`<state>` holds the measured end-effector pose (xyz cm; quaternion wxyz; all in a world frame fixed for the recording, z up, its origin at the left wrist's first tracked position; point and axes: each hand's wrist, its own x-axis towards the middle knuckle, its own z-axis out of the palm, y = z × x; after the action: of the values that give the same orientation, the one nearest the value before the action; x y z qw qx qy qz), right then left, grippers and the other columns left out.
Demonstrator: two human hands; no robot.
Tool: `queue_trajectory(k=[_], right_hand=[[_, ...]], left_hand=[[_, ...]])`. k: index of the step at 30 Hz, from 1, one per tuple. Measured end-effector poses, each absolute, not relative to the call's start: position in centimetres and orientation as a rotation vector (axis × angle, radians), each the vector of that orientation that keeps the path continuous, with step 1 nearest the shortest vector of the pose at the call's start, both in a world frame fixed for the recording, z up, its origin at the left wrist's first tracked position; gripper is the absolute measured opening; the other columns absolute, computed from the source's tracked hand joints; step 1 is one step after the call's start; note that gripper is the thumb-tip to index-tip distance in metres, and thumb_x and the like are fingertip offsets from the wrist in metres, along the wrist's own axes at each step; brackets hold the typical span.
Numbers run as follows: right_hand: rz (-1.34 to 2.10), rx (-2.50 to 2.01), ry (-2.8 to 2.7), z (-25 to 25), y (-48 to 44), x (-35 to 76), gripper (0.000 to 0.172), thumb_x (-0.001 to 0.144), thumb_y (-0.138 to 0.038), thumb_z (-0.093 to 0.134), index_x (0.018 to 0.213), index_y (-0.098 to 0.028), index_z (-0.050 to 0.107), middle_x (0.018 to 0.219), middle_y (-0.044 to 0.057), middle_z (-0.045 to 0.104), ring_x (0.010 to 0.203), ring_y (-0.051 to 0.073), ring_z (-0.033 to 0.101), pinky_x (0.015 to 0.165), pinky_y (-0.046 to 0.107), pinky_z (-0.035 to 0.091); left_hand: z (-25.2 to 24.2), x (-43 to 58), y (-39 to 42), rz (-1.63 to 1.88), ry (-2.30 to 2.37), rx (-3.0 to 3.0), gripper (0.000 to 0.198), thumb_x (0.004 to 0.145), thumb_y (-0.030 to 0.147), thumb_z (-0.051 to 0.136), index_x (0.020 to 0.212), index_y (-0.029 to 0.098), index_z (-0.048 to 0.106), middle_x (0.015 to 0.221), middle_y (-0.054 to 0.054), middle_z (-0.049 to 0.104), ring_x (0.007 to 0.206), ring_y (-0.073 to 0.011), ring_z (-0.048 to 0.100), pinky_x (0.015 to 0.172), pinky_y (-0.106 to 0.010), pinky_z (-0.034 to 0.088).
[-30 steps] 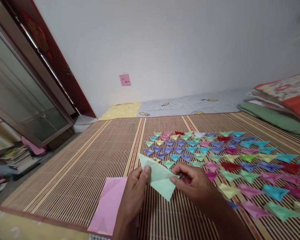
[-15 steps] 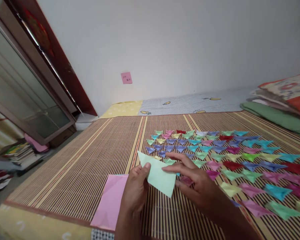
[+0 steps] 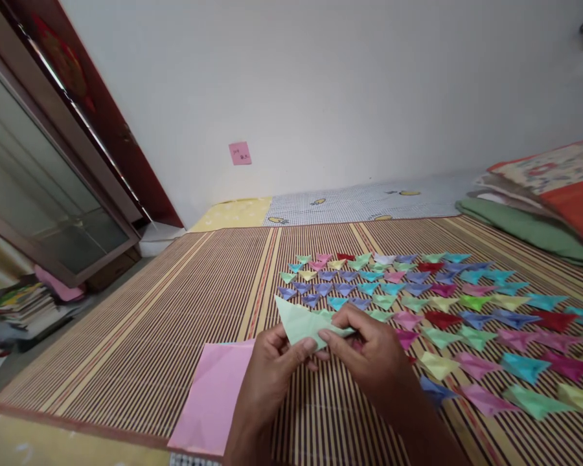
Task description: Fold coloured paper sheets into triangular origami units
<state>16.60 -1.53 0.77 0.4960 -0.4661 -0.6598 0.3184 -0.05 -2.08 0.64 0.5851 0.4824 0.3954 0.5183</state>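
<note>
A pale green sheet of paper (image 3: 298,323), folded to a triangle, is held up between both hands above the striped mat. My left hand (image 3: 276,362) is closed on its lower left part, thumb lying on the front. On the right side, my right hand (image 3: 366,343) pinches the paper between thumb and fingers. Left of my left forearm lies a stack of pink paper (image 3: 214,395), with a bluish edge peeking out behind it. Several rows of small folded paper boats (image 3: 442,302) in many colours spread over the mat beyond and right of my hands.
The striped bamboo mat (image 3: 175,310) covers the bed. Folded bedding (image 3: 529,226) is piled at the far right. A pink note (image 3: 240,153) sticks to the white wall. Books (image 3: 22,304) are stacked at the left, below a glass-panelled door (image 3: 53,175).
My right hand has closed on the right side of the green paper, which has gone from a wider four-sided shape to a triangle. The view has shifted slightly.
</note>
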Motion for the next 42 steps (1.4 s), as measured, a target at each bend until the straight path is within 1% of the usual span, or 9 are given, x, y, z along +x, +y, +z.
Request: queue_trajectory(k=[6,10,15,18,22,26,32,37,42], right_hand=[[0.769,-1.155,-1.479,0.9,-1.2,17.2,0.01,0.088,-0.031,0.065,0.087,-0.021,0.063,0.076,0.001,0.066,0.069,0.018,0.064,0.063,0.03,0.052],[0.885,-1.105,-1.443,1.0,-1.3,17.9,0.021,0.088,-0.036,0.068,0.102,-0.02,0.068,0.082,0.003,0.069,0.075,0.02,0.067,0.068,0.033,0.055],[0.962,-1.07,-1.598,1.8,-2.1,17.5,0.006,0.086,-0.028,0.069,0.085,-0.022,0.071,0.069,-0.003,0.061,0.062,0.014,0.055,0.057,0.027,0.046],[1.011,-1.04,-1.619,2.2,-2.4,17.2,0.015,0.089,-0.027,0.066,0.074,-0.022,0.066,0.061,-0.005,0.053,0.057,0.013,0.049,0.054,0.026,0.041],[1.121,-0.993,-1.514,2.3,-2.3,17.6,0.021,0.093,-0.038,0.065,0.083,-0.021,0.067,0.07,-0.001,0.063,0.064,0.015,0.058,0.059,0.027,0.046],[1.117,-0.963,-1.385,2.2,-2.0,17.5,0.024,0.095,-0.043,0.064,0.099,-0.02,0.071,0.079,0.002,0.069,0.074,0.017,0.065,0.068,0.029,0.052],[1.186,-0.933,-1.421,2.3,-2.1,16.9,0.019,0.095,-0.032,0.06,0.086,-0.019,0.07,0.071,-0.001,0.064,0.064,0.014,0.058,0.058,0.026,0.046],[1.254,-0.927,-1.447,2.3,-2.1,17.1,0.011,0.088,-0.022,0.062,0.09,-0.018,0.072,0.07,-0.001,0.065,0.064,0.015,0.061,0.058,0.025,0.046],[0.974,-1.061,-1.584,1.7,-1.9,17.0,0.017,0.091,-0.02,0.056,0.077,-0.019,0.067,0.066,-0.002,0.06,0.058,0.013,0.052,0.052,0.024,0.038]], left_hand=[[0.0,-0.3,-1.6,1.277,1.008,1.119,0.025,0.088,0.036,0.077,0.092,0.011,0.08,0.068,-0.009,0.076,0.058,-0.0157,0.063,0.058,-0.024,0.048],[-0.4,-0.7,-1.6,1.308,1.045,1.109,0.024,0.086,0.036,0.079,0.088,0.012,0.079,0.061,-0.005,0.071,0.056,-0.0132,0.056,0.059,-0.023,0.043],[-0.7,-0.7,-1.6,1.267,0.929,1.131,0.022,0.083,0.035,0.082,0.08,0.013,0.077,0.064,-0.001,0.064,0.061,-0.0118,0.052,0.062,-0.022,0.04],[-1.0,-0.5,-1.4,1.311,0.835,1.025,0.024,0.086,0.036,0.08,0.079,0.014,0.074,0.062,0.001,0.059,0.057,-0.0088,0.044,0.058,-0.02,0.035],[-1.1,-0.5,-1.3,1.286,0.75,0.968,0.026,0.087,0.038,0.079,0.081,0.013,0.072,0.055,0.005,0.048,0.049,-0.0058,0.032,0.051,-0.019,0.027],[-1.2,-0.5,-1.4,1.171,0.742,1.002,0.027,0.088,0.039,0.077,0.093,0.012,0.076,0.056,0.005,0.049,0.047,-0.0052,0.03,0.049,-0.019,0.02],[-1.3,-0.2,-1.4,1.075,0.716,1.06,0.031,0.091,0.04,0.073,0.097,0.01,0.076,0.052,0.005,0.046,0.047,-0.0058,0.03,0.051,-0.021,0.021],[-1.6,-0.2,-1.2,1.075,0.763,1.098,0.025,0.095,0.037,0.069,0.095,0.012,0.071,0.053,0.005,0.051,0.047,-0.0066,0.034,0.051,-0.021,0.024],[-1.4,0.5,-1.2,1.18,0.737,1.058,0.022,0.095,0.036,0.07,0.093,0.015,0.067,0.056,0.005,0.055,0.051,-0.0074,0.038,0.055,-0.02,0.032]])
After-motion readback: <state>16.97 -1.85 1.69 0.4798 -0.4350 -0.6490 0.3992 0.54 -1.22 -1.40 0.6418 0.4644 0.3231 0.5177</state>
